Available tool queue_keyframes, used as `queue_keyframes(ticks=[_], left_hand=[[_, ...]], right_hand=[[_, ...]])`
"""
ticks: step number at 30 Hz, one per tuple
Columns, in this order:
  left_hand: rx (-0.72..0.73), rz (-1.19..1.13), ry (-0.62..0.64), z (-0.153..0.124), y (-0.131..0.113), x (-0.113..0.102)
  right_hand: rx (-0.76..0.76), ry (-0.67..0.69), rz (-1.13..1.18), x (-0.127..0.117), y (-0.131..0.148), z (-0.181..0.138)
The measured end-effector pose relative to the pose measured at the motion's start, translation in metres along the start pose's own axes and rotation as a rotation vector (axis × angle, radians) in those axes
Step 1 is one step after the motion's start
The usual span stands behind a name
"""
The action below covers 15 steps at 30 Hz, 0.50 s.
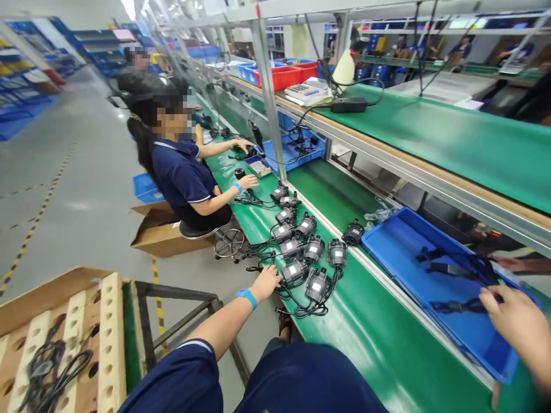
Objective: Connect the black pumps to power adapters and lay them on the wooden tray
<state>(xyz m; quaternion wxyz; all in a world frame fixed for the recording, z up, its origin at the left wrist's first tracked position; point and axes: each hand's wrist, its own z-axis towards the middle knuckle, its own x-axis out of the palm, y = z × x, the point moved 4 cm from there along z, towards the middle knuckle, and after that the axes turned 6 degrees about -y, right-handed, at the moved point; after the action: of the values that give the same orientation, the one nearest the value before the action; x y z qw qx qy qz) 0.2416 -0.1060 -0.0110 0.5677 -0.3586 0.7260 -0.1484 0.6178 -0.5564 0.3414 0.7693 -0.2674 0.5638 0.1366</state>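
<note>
My left hand [266,282], a blue band on its wrist, is at the bench's near edge. Its fingers are loosely stretched out, touching or just beside a black pump-like unit [295,272] with a white label and a coiled cable. Several similar units stand in a cluster, among them one in front [318,285] and one by the rail [353,233]. On the far right my right hand [512,310] is over the blue tray [400,287], its thumb and fingers closed on a black cord [491,275]. More black cord bundles [456,306] lie in that tray.
A co-worker [185,166] sits at the left of the bench, hands among small parts. Metal posts [267,97] carry a green upper shelf [430,126]. At lower left stands a wooden rack [109,338] with cables. A cardboard box [167,232] sits on the floor.
</note>
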Motion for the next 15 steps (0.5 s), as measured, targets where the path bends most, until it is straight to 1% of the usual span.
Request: queue_keyframes(ticks=[2,4,7,9,11,12,13,15], left_hand=[[0.024,-0.030,0.035,0.002,0.002,-0.005],[0.036,-0.088,0.069,0.004,0.005,-0.011],[0.025,-0.219,0.128,0.007,0.010,-0.014],[-0.013,-0.326,0.173,0.006,0.013,-0.011],[-0.078,-0.441,0.218,0.002,0.016,-0.003],[-0.118,-0.501,0.236,-0.001,0.017,0.002],[-0.160,-0.563,0.247,-0.005,0.017,0.009],[-0.245,-0.687,0.237,-0.011,0.014,0.022]], right_hand=[[0.059,0.000,0.026,-0.034,0.021,-0.008],[0.136,-0.041,0.061,-0.071,0.039,-0.025],[0.182,-0.123,0.114,-0.121,0.061,-0.067],[0.179,-0.135,0.175,-0.143,0.069,-0.102],[0.221,-0.112,0.258,-0.151,0.070,-0.141],[0.274,-0.089,0.294,-0.149,0.069,-0.160],[0.344,-0.062,0.317,-0.144,0.068,-0.178],[0.493,0.022,0.353,-0.125,0.066,-0.211]])
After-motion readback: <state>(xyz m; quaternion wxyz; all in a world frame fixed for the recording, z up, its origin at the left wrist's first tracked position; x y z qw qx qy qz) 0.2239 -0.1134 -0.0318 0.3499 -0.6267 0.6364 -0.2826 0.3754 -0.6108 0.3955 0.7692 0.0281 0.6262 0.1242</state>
